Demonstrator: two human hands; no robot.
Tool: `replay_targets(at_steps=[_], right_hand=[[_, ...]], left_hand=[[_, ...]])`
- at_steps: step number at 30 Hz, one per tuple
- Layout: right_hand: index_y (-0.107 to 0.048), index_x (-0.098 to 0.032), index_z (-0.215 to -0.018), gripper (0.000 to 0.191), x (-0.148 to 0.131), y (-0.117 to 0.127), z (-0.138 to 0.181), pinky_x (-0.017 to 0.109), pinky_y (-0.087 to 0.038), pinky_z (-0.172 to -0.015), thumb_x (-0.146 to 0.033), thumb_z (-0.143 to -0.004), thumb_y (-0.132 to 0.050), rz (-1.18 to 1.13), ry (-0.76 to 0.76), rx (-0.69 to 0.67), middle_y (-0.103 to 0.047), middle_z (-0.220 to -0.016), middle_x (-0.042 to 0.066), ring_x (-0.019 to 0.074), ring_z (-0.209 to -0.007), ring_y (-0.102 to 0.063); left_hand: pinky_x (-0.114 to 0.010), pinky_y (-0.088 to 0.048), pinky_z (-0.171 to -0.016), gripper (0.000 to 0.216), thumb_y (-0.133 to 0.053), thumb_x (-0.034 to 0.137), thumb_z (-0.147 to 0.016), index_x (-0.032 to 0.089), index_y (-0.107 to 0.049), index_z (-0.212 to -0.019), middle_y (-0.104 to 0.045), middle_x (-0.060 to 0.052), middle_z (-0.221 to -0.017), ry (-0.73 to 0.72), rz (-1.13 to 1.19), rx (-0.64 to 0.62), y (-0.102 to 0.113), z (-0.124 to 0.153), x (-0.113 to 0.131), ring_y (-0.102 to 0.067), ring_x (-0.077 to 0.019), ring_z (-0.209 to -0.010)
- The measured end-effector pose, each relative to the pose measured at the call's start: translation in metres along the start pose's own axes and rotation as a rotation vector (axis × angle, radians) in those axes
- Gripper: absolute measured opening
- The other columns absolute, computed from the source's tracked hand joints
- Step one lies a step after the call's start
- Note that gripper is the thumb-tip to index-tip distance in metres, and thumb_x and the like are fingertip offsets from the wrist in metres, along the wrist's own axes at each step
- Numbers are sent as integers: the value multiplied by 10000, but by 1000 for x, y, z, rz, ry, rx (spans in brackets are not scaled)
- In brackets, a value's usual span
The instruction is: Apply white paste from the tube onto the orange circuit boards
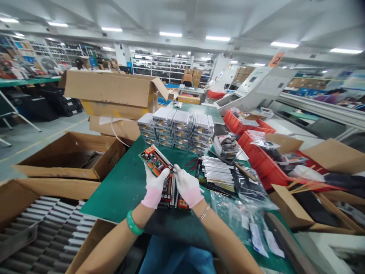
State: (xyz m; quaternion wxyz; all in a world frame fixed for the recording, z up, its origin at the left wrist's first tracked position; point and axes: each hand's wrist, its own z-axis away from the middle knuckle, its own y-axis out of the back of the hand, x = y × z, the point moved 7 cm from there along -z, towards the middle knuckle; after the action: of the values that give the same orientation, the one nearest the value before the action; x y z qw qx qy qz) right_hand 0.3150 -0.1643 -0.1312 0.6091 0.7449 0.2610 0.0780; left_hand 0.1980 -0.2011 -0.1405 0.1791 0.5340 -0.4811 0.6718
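our left hand (154, 185) clamped on circuit board (155, 160), right hand (186, 186) at board's right edge, we can't tell its grip, stacked heatsinks (181, 131) beyond board, pliers (196, 160) right of it

Left of the circuit board (155, 161) the green tabletop (119, 190) gives room; finned stacks (180, 131) block ahead, silvery strips (217, 170) rightward.

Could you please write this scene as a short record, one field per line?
Left hand: white-gloved, holds a circuit board
Left wrist: green bangle
Right hand: white-gloved, at the board's near end, grip unclear
Surface: green table
Beyond the board: stacked finned metal units
Right of hands: red-handled tool, metal strips, clear plastic bags
Off table, right: red bins
Off table, left: open cardboard boxes
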Motion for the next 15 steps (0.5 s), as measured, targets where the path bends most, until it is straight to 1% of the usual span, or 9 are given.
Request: replay_targets(at_steps=[3, 6, 8, 10, 12, 15], right_hand=[[-483, -227, -1362, 403, 9, -1, -17, 239, -481, -625, -295, -1000, -320, 0, -56, 10, -698, -981, 93, 186, -768, -694], [-527, -185, -1308, 397, 39, 5, -34, 246, -489, -677, -274, -1001, -291, -66, -212, 12, -710, -985, 112, 188, -802, -699], [-551, -180, -1273, 385, 56, 9, -39, 256, -497, -722, -261, -998, -295, -97, -266, 9, -720, -999, 103, 196, -853, -700], [-569, -225, -1251, 356, 58, 10, -39, 256, -498, -774, -288, -990, -336, -132, -216, 2, -723, -1041, 62, 193, -917, -693], [-574, -267, -1247, 340, 47, 7, -35, 251, -493, -814, -318, -981, -370, -177, -127, -13, -716, -1082, 29, 186, -964, -684], [-535, -247, -1303, 368, 25, -3, -28, 259, -494, -828, -308, -979, -371, -176, -45, -59, -704, -1115, 53, 192, -974, -681]], left_hand=[[-315, -573, -734, 819, -788, 268, -664, 327, -342, -1348, -668, -22, -990, -20, -90, 43, -2, -8, 1, -676, -193, -810], [-307, -572, -753, 873, -788, 232, -643, 364, -318, -1367, -654, -9, -1041, -3, -88, 60, -4, -15, 5, -671, -175, -823], [-315, -576, -747, 850, -775, 226, -644, 388, -326, -1347, -637, -3, -1079, 57, -46, 43, -5, -17, 7, -671, -167, -815], [-333, -581, -723, 788, -757, 243, -660, 394, -343, -1313, -628, -1, -1080, 124, -1, 24, -6, -19, 6, -673, -169, -803], [-332, -580, -709, 738, -747, 261, -673, 388, -353, -1284, -629, 2, -1047, 161, 33, 3, -8, -21, 5, -674, -171, -803], [-305, -575, -705, 728, -753, 267, -674, 376, -355, -1274, -633, 8, -994, 152, 53, -29, -12, -26, 1, -670, -161, -796]])
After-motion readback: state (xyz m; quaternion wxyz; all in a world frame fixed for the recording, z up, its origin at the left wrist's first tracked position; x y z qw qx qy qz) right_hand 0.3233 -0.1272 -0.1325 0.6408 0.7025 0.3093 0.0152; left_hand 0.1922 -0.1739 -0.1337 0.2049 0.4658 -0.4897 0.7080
